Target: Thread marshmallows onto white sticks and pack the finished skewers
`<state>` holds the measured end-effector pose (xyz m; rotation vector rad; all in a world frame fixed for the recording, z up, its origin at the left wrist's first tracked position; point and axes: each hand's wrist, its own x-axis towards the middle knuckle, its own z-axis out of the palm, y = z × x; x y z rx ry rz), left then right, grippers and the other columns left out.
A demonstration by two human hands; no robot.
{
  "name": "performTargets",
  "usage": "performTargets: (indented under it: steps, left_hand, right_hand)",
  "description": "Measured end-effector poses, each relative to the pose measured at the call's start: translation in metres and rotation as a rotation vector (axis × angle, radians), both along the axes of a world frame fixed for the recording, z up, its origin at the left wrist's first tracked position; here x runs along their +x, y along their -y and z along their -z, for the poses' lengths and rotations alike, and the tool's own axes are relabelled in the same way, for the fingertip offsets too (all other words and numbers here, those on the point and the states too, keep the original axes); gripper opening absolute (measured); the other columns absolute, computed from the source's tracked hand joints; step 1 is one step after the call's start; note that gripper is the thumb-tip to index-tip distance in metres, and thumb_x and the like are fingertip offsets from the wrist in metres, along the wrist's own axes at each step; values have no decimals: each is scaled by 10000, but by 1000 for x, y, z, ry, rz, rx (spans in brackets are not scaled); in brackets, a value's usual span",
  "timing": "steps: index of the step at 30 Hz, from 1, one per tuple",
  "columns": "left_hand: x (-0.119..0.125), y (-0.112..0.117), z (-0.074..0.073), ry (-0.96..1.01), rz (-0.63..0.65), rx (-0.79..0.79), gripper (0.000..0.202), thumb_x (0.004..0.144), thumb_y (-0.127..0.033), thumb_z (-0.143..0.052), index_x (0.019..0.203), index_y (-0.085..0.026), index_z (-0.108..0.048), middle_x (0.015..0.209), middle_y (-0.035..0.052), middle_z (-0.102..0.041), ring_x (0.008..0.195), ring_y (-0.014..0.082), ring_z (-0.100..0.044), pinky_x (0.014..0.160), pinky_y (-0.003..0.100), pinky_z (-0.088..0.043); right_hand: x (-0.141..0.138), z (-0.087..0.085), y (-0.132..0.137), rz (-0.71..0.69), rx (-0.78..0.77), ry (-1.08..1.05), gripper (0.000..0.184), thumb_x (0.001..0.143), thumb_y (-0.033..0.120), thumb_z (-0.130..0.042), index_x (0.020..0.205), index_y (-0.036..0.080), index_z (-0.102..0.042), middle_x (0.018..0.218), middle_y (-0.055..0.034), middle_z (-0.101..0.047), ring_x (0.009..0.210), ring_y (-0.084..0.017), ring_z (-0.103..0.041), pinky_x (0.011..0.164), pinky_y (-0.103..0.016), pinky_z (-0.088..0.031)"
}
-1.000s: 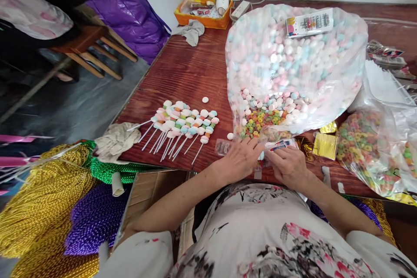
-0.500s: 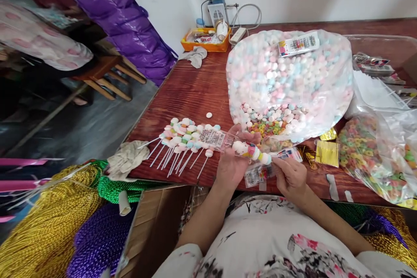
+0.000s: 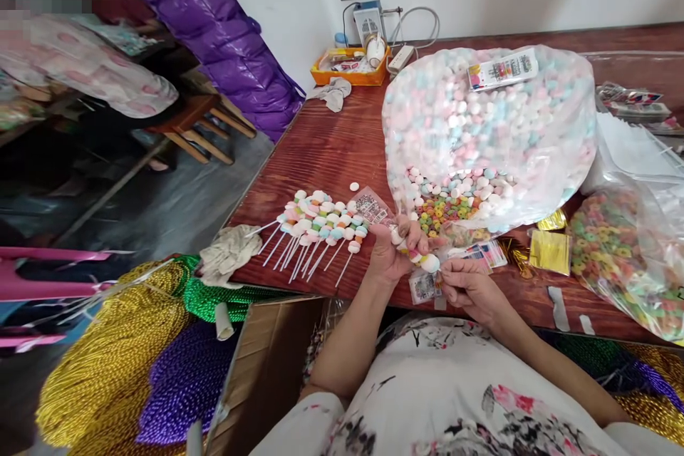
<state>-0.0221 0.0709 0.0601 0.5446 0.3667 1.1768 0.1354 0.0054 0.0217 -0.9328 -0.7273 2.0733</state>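
Observation:
A marshmallow candy skewer (image 3: 428, 263) in a clear printed bag (image 3: 368, 206) lies between my hands, its lower end showing. My left hand (image 3: 390, 256) is closed around the bagged candy, fingers wrapped over its middle. At the candy's near end my right hand (image 3: 473, 288) is closed in a pinch; the stick there is hidden by the fingers. Left of my hands lies a pile of finished marshmallow skewers (image 3: 320, 221) with white sticks pointing towards me. Another printed bag (image 3: 425, 288) lies on the table just below my hands.
A large clear sack of pastel marshmallows (image 3: 491, 128) stands behind my hands, with ring candies (image 3: 446, 214) at its mouth. More ring candies fill a bag (image 3: 625, 256) at right, near gold twist ties (image 3: 550, 251). A cloth (image 3: 229, 254) sits at the left edge. A co-worker (image 3: 107, 71) is at far left.
My left fingers have curled over the candy, which lay across a more open hand before. The bag's printed end has tilted away from the pile. The whole view has shifted slightly.

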Motion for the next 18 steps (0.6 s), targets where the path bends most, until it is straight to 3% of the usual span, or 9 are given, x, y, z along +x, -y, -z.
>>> performTargets:
  steps: [2, 3, 7, 10, 13, 18]
  left_hand:
    - [0, 1, 2, -6, -4, 4, 615, 577, -710, -772, 618, -196, -437, 524, -62, -498, 481, 135, -567, 760, 402, -591]
    - [0, 2, 3, -22, -4, 9, 607, 581, -698, -779, 629, -195, -443, 532, -62, -509, 488, 136, -578, 779, 407, -588]
    - [-5, 4, 2, -165, -23, 31, 543, 603, -616, -826, 708, -187, -510, 606, -30, -593, 680, 211, -696, 874, 448, -560]
    - [-12, 4, -2, -219, -66, 18, 506, 639, -594, -817, 806, -185, -571, 755, 23, -688, 889, 282, -721, 904, 473, -541]
    - [-16, 2, -6, -208, -95, -2, 488, 691, -621, -767, 841, -192, -590, 837, 45, -723, 963, 304, -713, 894, 484, -540]
    - [-15, 2, -5, -218, -79, 40, 500, 657, -628, -787, 772, -197, -560, 778, 24, -708, 963, 299, -709, 889, 476, -542]
  right_hand:
    - [-5, -1, 3, 13, 93, 60, 289, 778, 440, -677, 715, 177, -577, 454, 62, -460, 371, -46, -208, 377, -206, -136]
    - [-7, -2, 5, 43, 213, 168, 281, 830, 431, -622, 717, 179, -575, 477, 45, -486, 390, -60, -266, 397, -210, -192]
    - [-4, -3, 0, 213, 987, 914, 205, 910, 234, -484, 794, 166, -639, 612, -35, -602, 557, -128, -464, 566, -268, -328]
    - [5, 1, -12, 290, 1320, 1333, 224, 881, 111, -453, 881, 157, -672, 630, -53, -623, 596, -154, -489, 599, -296, -308]
    - [8, 5, -20, 325, 1306, 1408, 267, 886, 79, -413, 880, 171, -663, 673, -58, -623, 650, -168, -520, 603, -290, -310]
    - [2, 1, -18, 193, 959, 876, 249, 959, 258, -417, 793, 188, -588, 637, -8, -558, 585, -134, -471, 579, -260, -331]
